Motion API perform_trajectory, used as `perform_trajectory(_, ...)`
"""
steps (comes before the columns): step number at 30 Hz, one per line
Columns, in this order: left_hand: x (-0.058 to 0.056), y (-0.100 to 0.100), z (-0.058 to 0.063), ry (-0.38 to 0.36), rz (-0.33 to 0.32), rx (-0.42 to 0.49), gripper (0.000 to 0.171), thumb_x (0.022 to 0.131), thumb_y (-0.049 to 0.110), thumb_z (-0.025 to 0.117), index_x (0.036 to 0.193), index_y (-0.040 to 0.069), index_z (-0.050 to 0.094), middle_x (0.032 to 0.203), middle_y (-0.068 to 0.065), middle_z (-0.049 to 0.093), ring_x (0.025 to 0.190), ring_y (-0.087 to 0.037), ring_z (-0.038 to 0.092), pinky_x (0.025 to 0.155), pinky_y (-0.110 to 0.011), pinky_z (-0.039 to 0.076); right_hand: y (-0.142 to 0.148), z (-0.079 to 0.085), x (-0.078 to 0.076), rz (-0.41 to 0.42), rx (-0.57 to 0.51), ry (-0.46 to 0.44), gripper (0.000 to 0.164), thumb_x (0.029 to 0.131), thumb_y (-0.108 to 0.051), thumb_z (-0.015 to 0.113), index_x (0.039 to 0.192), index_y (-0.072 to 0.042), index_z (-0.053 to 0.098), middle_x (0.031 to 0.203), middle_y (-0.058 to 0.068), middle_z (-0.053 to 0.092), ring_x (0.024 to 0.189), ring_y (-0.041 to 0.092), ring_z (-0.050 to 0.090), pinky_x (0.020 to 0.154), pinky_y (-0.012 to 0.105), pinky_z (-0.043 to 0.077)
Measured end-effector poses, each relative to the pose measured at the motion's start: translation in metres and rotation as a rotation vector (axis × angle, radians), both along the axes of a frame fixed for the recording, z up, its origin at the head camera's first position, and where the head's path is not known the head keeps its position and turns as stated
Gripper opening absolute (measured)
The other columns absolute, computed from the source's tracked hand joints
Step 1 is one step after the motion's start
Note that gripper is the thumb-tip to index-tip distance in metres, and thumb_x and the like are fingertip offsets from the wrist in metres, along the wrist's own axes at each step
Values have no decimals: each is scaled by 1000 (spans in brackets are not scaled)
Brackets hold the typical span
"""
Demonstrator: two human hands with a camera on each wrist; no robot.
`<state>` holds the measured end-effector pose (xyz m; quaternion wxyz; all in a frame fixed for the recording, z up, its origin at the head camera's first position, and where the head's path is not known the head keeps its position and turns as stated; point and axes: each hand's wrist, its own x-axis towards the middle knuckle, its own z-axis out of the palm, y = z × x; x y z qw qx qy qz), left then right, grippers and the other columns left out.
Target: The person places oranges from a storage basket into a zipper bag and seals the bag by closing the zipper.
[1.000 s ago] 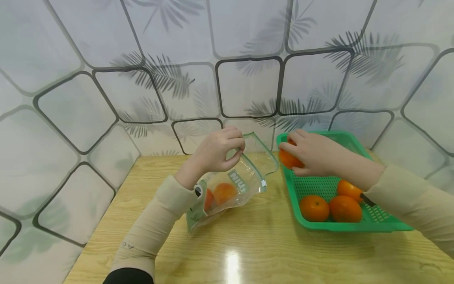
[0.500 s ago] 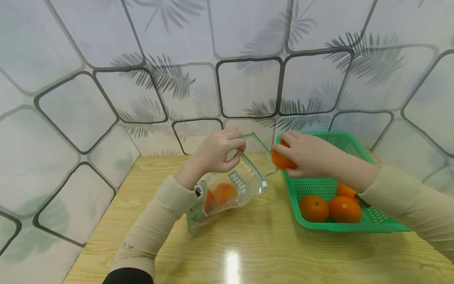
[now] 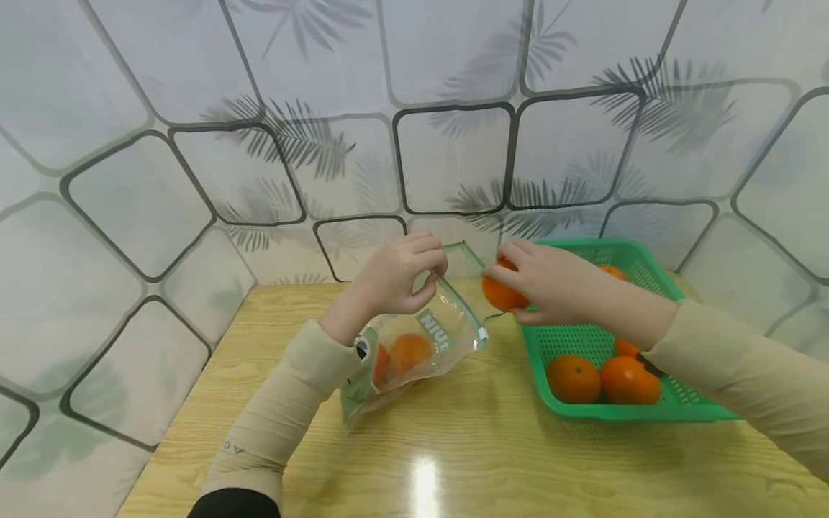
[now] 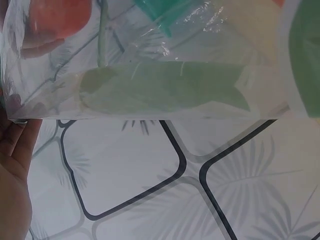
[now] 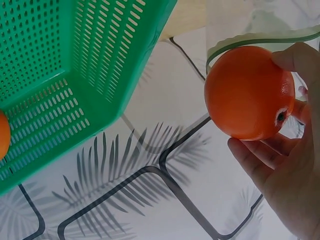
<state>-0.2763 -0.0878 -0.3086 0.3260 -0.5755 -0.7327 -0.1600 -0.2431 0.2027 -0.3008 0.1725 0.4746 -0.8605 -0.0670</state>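
My left hand (image 3: pixel 404 273) pinches the top edge of a clear zip bag (image 3: pixel 447 324), whose mouth gapes toward the right. Inside the bag, low down, lie orange fruits (image 3: pixel 411 352). My right hand (image 3: pixel 550 284) grips an orange (image 3: pixel 501 288) with thumb and fingers at the bag's mouth. In the right wrist view, the same orange (image 5: pixel 250 92) shows its stem end and overlaps the bag's green zip strip (image 5: pixel 265 41). Through the film in the left wrist view, an orange (image 4: pixel 61 17) appears with fingertips under it. The left hand (image 4: pixel 17 165) holds the bag's corner there.
A green plastic basket (image 3: pixel 537 374) stands on the wooden table (image 3: pixel 363 467) at the right, beneath my right forearm. Several oranges (image 3: pixel 573 379) lie in it. A patterned wall covering (image 3: pixel 453 158) rises behind the table.
My right hand has carried the orange leftward from above the basket's rim to the bag's mouth. Another orange at the basket's back has come into view. The left hand and bag stay still.
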Motion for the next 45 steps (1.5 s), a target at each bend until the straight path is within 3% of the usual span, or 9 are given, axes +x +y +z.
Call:
perform_trajectory(23, 1, -4, 1, 10, -19, 2, 12, 85, -2, 60, 89, 8, 65, 85, -6, 63, 78, -22, 56, 72, -35, 51, -11, -5, 4, 4, -19, -119, 65, 80, -24, 91, 136, -14, 60, 124, 14, 56, 102, 26, 57, 69, 32, 56)
perform_trajectory(34, 1, -4, -1, 3, -13, -1, 12, 85, -2, 60, 89, 8, 66, 86, -5, 64, 79, -22, 57, 72, -34, 52, -14, -5, 4, 44, -31, -133, 65, 77, -20, 93, 134, -13, 63, 122, 14, 59, 101, 26, 60, 78, 36, 58)
perform_trajectory(45, 2, -5, 1, 4, -10, -4, 12, 87, -2, 61, 89, 7, 68, 87, -6, 66, 82, -24, 59, 76, -36, 53, -14, -7, 5, 1, -46, -215, 63, 80, -16, 91, 136, -16, 62, 126, 11, 58, 102, 23, 59, 69, 30, 54)
